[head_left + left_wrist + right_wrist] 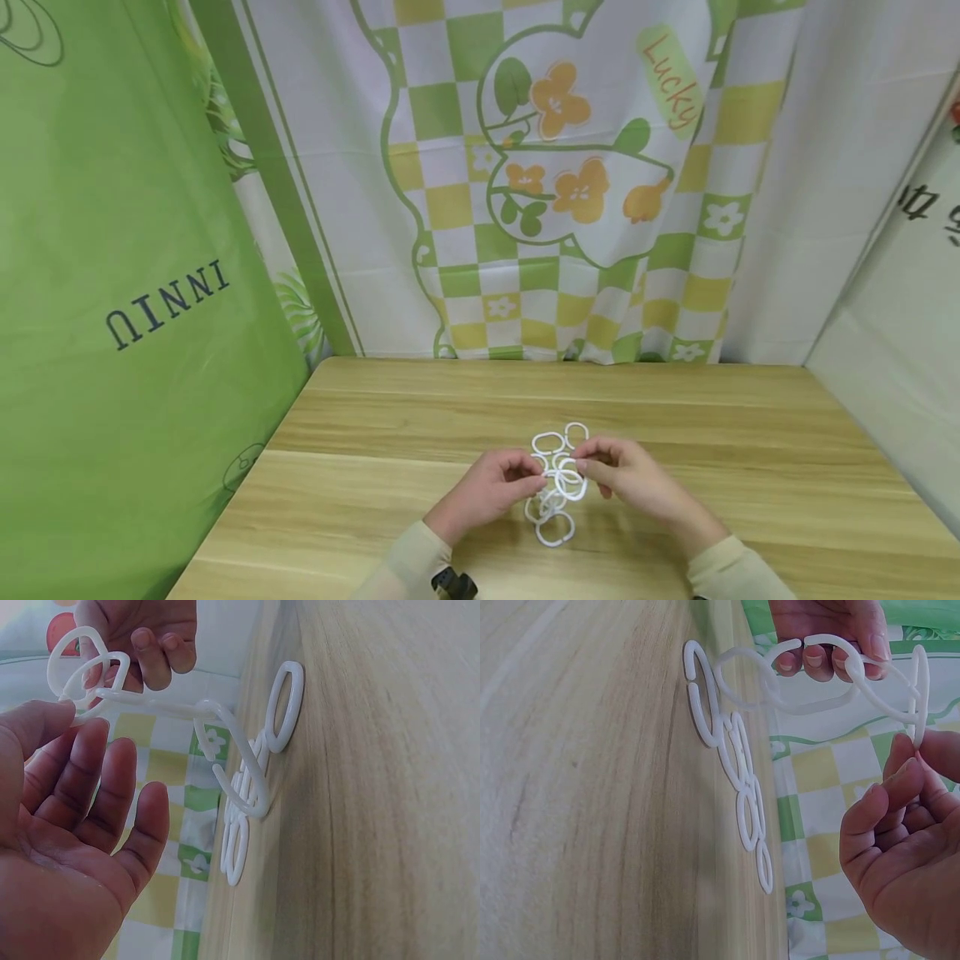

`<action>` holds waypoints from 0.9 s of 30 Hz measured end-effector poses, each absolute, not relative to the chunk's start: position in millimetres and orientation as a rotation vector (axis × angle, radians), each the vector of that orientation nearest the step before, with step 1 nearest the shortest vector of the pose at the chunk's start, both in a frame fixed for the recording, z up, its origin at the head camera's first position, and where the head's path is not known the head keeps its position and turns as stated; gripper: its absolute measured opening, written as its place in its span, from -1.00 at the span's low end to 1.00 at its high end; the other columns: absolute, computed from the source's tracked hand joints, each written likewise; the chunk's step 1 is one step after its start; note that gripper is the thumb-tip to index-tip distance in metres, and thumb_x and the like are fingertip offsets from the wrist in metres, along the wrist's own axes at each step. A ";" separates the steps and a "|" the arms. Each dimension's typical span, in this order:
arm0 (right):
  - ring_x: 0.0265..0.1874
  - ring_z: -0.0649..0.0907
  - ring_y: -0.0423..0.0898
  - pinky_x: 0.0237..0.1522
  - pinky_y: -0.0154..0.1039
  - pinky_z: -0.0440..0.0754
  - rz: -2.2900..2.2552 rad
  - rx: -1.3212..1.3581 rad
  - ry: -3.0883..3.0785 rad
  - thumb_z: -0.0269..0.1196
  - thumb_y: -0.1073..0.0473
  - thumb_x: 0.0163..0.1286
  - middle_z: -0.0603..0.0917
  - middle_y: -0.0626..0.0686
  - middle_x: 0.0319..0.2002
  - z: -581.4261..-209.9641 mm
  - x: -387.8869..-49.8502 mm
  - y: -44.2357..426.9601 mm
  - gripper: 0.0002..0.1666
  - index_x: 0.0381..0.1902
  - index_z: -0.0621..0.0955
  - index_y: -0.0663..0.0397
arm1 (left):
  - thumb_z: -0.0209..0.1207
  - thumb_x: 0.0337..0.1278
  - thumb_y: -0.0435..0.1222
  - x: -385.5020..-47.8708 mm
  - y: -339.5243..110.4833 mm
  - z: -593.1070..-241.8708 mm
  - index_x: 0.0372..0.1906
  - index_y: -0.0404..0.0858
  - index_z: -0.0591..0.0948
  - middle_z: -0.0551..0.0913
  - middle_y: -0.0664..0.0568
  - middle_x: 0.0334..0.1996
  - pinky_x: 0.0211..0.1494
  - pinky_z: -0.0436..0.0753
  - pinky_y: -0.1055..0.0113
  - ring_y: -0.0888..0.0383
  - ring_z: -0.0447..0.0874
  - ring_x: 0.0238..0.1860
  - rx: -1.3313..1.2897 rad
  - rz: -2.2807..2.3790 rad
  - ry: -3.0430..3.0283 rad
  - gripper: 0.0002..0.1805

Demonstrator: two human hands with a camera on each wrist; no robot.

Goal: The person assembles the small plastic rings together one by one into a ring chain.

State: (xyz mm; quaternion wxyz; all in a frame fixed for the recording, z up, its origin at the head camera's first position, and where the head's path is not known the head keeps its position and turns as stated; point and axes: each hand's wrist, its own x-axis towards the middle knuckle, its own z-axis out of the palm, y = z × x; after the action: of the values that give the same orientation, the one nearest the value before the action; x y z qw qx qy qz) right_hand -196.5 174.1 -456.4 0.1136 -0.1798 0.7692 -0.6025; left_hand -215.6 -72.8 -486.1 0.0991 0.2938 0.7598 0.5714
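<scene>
Above the table, my left hand pinches a white plastic ring link between thumb and fingertips. Opposite it, my right hand grips another white link by its edge with thumb and index finger. These held links loop through each other between the hands. From the left hand's side hangs a further joined link, whose gap shows in the left wrist view. Beneath, several similar oval links lie on the wood, among them a near one and a far one. Fingertips partly hide the held links.
The wooden table reaches back to a checked, flower-print curtain. A green cloth hangs along the left side, a white one along the right. A dark band sits at the left wrist.
</scene>
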 end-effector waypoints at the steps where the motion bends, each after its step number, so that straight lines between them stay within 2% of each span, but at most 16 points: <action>1: -0.55 0.46 -0.17 -0.49 -0.33 0.48 -1.774 -0.522 2.249 0.22 0.18 0.43 0.58 0.11 -0.32 -456.5 -196.3 173.9 -0.72 -0.08 0.57 0.32 | 0.26 0.24 -0.30 -215.8 -72.6 -486.4 -0.22 -0.24 0.68 0.66 0.10 -0.34 -0.16 0.62 0.39 0.29 0.59 -0.31 0.863 1.685 2.252 -0.91; 13: -0.52 0.47 -0.16 -0.47 -0.32 0.50 -1.778 -0.475 2.247 0.24 0.19 0.41 0.61 0.19 -0.30 -456.9 -195.6 172.7 -0.68 -0.05 0.57 0.38 | 0.26 0.25 -0.30 -217.1 -73.0 -487.8 -0.23 -0.24 0.67 0.65 0.12 -0.35 -0.17 0.61 0.40 0.28 0.59 -0.31 0.872 1.689 2.240 -0.92; 19: -0.50 0.50 -0.18 -0.46 -0.31 0.52 -1.770 -0.463 2.258 0.26 0.18 0.39 0.62 0.15 -0.31 -460.1 -195.7 172.3 -0.68 -0.06 0.58 0.35 | 0.23 0.25 -0.40 -210.4 -71.9 -478.4 -0.24 -0.36 0.66 0.64 0.07 -0.36 -0.18 0.60 0.42 0.33 0.56 -0.33 0.897 1.697 2.250 -0.92; 23: -0.50 0.51 -0.16 -0.47 -0.31 0.52 -1.758 -0.448 2.281 0.27 0.18 0.37 0.62 0.12 -0.33 -460.0 -195.6 170.6 -0.69 -0.07 0.59 0.33 | 0.22 0.25 -0.43 -205.3 -71.9 -470.3 -0.25 -0.38 0.65 0.64 0.05 -0.37 -0.18 0.60 0.43 0.33 0.55 -0.33 0.895 1.690 2.261 -0.93; 27: -0.50 0.50 -0.16 -0.49 -0.32 0.51 -1.739 -0.431 2.310 0.28 0.22 0.34 0.63 0.16 -0.31 -459.5 -194.9 169.8 -0.71 -0.08 0.60 0.33 | 0.23 0.24 -0.44 -201.9 -71.7 -463.5 -0.23 -0.44 0.64 0.66 -0.02 -0.35 -0.17 0.59 0.45 0.30 0.56 -0.32 0.884 1.685 2.259 -0.90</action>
State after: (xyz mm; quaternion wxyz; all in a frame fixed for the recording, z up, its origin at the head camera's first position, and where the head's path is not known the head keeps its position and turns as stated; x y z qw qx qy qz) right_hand -194.9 169.8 -459.5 0.1089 -0.1466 0.7854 -0.5914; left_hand -201.9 -71.7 -463.5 0.0937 0.2980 0.7615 0.5678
